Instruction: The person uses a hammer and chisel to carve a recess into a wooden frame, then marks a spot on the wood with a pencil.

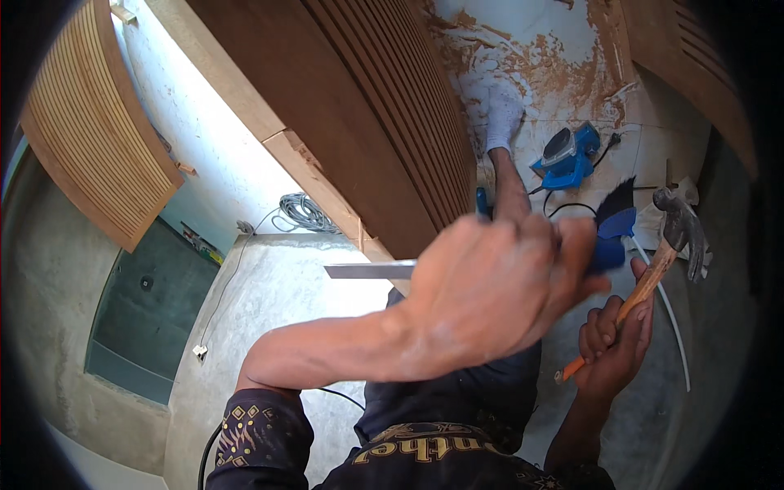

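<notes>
My left hand (490,286) is closed in a fist around a chisel, slightly blurred. The chisel's flat metal blade (367,270) sticks out to the left, in front of the edge of a brown slatted wooden panel (327,90). A cut or notched spot (298,155) shows on that panel's pale edge. The fist hides most of the chisel's handle. On the right, my right hand (614,347) grips the wooden handle of a claw hammer (684,229), with its head upward and apart from the chisel.
A blue electric planer (570,159) lies on the floor beyond, near wood shavings (531,61) and my socked foot (505,110). A black-bristled blue brush (618,212) is behind the hammer. Coiled cable (304,214) lies left of the panel; another slatted panel (102,122) stands far left.
</notes>
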